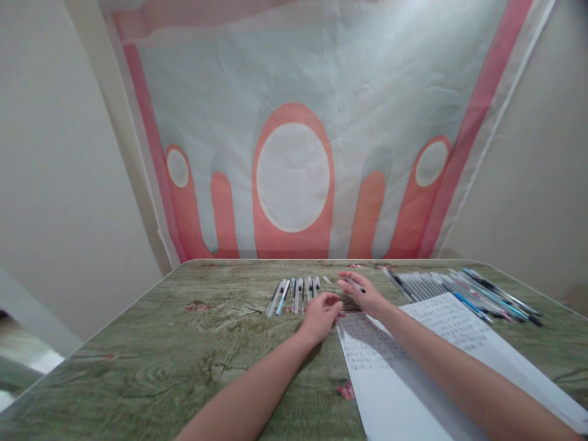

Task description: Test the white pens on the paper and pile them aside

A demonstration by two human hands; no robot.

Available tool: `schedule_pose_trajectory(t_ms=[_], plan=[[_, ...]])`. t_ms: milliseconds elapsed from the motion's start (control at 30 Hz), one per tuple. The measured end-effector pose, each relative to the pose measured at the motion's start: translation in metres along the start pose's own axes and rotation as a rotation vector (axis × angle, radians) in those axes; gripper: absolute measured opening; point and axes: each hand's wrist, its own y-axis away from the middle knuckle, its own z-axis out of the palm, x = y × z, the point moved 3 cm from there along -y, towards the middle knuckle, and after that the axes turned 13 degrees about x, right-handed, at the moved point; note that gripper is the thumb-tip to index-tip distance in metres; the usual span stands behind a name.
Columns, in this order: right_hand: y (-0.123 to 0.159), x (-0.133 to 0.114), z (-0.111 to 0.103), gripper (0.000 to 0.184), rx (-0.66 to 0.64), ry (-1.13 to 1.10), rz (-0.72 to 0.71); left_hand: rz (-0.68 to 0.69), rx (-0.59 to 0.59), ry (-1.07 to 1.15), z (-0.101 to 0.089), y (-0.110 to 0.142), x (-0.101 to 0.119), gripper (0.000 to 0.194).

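My right hand (361, 294) is closed around a slim pen (355, 285) with a dark end, just above the far edge of the written paper. Close to its left, my left hand (322, 316) has its fingers curled together near the paper's top left corner. What those fingers hold, if anything, is hidden. Beyond my left hand, several pens and pen parts (285, 297) lie side by side in a row, some clear with black ends and one light blue. A small whitish piece (327, 280) lies at the right end of that row.
An open notebook (390, 392) with handwriting lies under my right forearm. Many clear, black and blue pens and refills (422, 286) are spread at the table's far right. The wood-patterned table (160, 367) ends at a wall hanging (294, 177).
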Motion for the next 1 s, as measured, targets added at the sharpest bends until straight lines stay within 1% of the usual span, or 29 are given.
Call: schedule_pose_trajectory(t_ms=[67, 133, 233, 333, 467, 700, 867, 1000], plan=[[0.015, -0.003, -0.001, 0.041, 0.013, -0.109, 0.081, -0.177, 0.01, 0.172, 0.002, -0.003, -0.005, 0.03], [0.027, -0.003, 0.0, 0.045, 0.009, -0.184, 0.163, -0.293, -0.009, 0.289, 0.004, -0.003, -0.006, 0.03], [0.038, -0.006, 0.004, 0.044, -0.017, -0.236, 0.219, -0.407, -0.033, 0.384, 0.006, 0.001, -0.006, 0.028], [0.041, -0.012, 0.007, 0.039, -0.053, -0.227, 0.194, -0.482, -0.013, 0.43, 0.005, 0.003, -0.005, 0.026], [0.041, -0.015, 0.008, 0.037, -0.076, -0.25, 0.173, -0.539, 0.001, 0.491, 0.004, 0.002, -0.007, 0.02], [0.04, -0.009, 0.009, 0.037, -0.051, -0.319, 0.169, -0.59, 0.001, 0.54, 0.004, -0.001, -0.011, 0.015], [0.041, -0.009, 0.009, 0.033, -0.05, -0.354, 0.155, -0.584, 0.02, 0.536, 0.004, -0.001, -0.01, 0.014], [0.041, -0.008, 0.008, 0.032, -0.029, -0.376, 0.163, -0.572, 0.035, 0.53, 0.004, -0.001, -0.009, 0.014]])
